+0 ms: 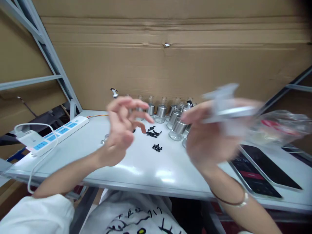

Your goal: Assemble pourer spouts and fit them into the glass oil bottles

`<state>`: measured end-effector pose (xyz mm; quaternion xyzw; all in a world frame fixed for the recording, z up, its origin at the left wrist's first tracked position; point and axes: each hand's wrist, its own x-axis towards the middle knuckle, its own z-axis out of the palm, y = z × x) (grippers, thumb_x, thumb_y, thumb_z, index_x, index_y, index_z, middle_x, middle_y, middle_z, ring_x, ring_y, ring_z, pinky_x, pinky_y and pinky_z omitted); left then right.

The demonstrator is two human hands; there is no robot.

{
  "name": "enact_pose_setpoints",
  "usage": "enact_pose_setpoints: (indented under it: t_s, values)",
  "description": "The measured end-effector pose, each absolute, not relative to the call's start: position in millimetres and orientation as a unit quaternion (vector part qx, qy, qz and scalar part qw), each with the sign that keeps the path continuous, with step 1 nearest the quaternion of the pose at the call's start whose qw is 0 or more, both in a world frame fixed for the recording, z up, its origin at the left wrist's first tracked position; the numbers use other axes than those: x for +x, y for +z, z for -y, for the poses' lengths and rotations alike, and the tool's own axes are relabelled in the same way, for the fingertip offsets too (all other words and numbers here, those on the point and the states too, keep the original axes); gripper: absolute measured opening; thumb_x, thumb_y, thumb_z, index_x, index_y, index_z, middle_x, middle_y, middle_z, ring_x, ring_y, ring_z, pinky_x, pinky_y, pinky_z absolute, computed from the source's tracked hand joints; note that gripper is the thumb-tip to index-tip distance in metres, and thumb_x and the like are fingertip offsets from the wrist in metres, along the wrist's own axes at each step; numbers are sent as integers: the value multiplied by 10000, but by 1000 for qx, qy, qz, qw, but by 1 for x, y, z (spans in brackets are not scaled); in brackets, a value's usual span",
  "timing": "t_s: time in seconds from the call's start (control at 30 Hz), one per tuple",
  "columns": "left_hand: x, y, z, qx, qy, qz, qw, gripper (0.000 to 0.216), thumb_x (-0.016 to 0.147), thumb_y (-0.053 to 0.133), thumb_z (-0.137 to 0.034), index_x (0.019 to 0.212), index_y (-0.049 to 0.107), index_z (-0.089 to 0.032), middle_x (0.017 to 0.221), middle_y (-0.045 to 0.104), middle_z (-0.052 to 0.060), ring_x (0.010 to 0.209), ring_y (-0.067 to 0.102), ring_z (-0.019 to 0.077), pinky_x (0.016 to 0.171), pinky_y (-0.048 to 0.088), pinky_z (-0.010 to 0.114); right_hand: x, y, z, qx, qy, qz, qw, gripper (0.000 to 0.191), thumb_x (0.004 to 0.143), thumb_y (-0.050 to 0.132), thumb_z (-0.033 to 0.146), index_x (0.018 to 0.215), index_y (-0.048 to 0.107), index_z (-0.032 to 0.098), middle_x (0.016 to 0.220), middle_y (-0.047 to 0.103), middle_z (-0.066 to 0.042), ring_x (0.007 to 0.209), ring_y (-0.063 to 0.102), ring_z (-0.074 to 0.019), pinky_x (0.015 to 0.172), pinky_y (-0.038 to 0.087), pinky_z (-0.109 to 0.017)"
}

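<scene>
A person at a white table (pixel 146 169) lifts a small clear bottle (pixel 229 112) with a metal band. The right hand (pixel 207 143) is wrapped around it and holds it above the tabletop, well clear of the surface. The bottle is smeared by motion, so its cap and spout cannot be made out. The left hand (pixel 122 130) hovers beside it with its fingers curled loosely apart, and nothing shows in them.

Behind the hands, more bottles of the same kind (pixel 168 113) stand in a row against a cardboard wall (pixel 156 65). Two small heaps of black parts (pixel 154 132) lie between that row and the person. A power strip (pixel 60 131) sits at the left edge. To the right are a crumpled plastic bag (pixel 280 126) and two dark phones (pixel 265 169) (screens up, side by side).

The step in hand looks like one bottle taken up for fitting or checking. Any next move calls for the bottle to be held steady, and for the free hand to pinch finely if it goes for the tiny black parts.
</scene>
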<state>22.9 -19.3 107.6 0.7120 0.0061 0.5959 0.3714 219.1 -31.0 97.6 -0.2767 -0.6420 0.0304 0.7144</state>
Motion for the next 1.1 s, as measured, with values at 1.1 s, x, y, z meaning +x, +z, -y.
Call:
enact_pose_setpoints:
  t_s: [1.1]
  values:
    - [15, 3, -9, 848, 476, -208, 105, 263, 916, 569, -293, 1177, 558, -269, 1009, 477, 37, 981, 511, 167, 889, 476, 331, 214, 41, -8, -280, 25, 838, 467, 160, 964, 455, 222, 1011, 607, 211, 908, 642, -69, 856, 602, -184, 757, 490, -316]
